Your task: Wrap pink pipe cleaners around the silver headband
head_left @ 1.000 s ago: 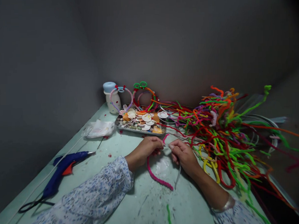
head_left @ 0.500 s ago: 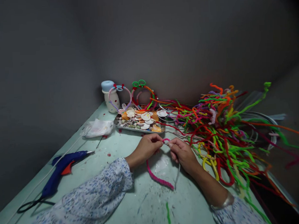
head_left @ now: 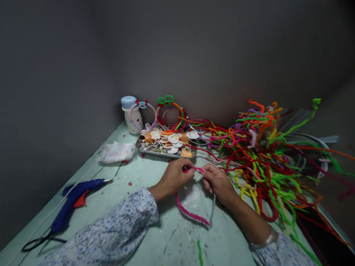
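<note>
Between my hands is a thin grey headband (head_left: 213, 209), its loop hanging toward me. Fuzzy pink pipe cleaner (head_left: 190, 214) covers its left side down to the near end. My left hand (head_left: 176, 177) is closed, pinching the pink pipe cleaner at the top of the loop. A short pink stretch shows between the two hands. My right hand (head_left: 218, 185) grips the headband where the pink meets the bare grey part. Fingers hide some of the band at both grips.
A blue glue gun (head_left: 76, 202) with its cord lies left. Behind are a metal tray (head_left: 166, 154) of shells, finished headbands (head_left: 143, 117), a lidded jar (head_left: 132, 115) and a plastic packet (head_left: 117, 152). Tangled pipe cleaners (head_left: 261, 156) fill the right. A green piece (head_left: 200, 255) lies nearby.
The pink strand between my fingers went from a small raised curve to a straighter line. The headband's lower end shifted slightly right. Both hands stay in nearly the same place.
</note>
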`<state>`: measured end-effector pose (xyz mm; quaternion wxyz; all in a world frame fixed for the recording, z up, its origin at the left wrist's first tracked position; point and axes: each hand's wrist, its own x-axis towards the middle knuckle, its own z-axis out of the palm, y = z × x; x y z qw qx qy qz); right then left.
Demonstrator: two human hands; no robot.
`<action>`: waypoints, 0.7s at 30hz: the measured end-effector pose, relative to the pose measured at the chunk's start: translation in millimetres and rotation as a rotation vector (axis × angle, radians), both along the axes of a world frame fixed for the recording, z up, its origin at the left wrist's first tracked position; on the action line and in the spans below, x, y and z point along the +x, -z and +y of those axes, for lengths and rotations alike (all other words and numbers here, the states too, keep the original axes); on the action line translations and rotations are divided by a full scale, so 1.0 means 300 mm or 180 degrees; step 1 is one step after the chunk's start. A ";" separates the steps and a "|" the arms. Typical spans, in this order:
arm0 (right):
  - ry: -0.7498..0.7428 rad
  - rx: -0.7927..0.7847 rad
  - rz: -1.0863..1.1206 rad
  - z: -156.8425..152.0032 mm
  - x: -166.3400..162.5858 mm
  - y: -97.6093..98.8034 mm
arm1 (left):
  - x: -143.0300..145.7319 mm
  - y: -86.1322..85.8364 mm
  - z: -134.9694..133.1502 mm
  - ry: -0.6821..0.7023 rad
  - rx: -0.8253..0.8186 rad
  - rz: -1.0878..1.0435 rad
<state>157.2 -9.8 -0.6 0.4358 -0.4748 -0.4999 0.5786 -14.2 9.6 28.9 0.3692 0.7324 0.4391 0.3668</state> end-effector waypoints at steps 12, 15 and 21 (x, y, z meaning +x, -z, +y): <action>0.0012 -0.0025 0.0044 0.007 0.003 0.010 | -0.003 -0.001 0.002 0.0000 -0.0060 0.0014; -0.0001 -0.0018 0.0028 0.006 0.003 0.008 | -0.003 -0.003 0.001 -0.0001 0.0024 0.0076; 0.0005 0.0002 0.0009 0.006 0.005 0.013 | -0.005 -0.006 -0.001 0.0012 0.0213 0.0225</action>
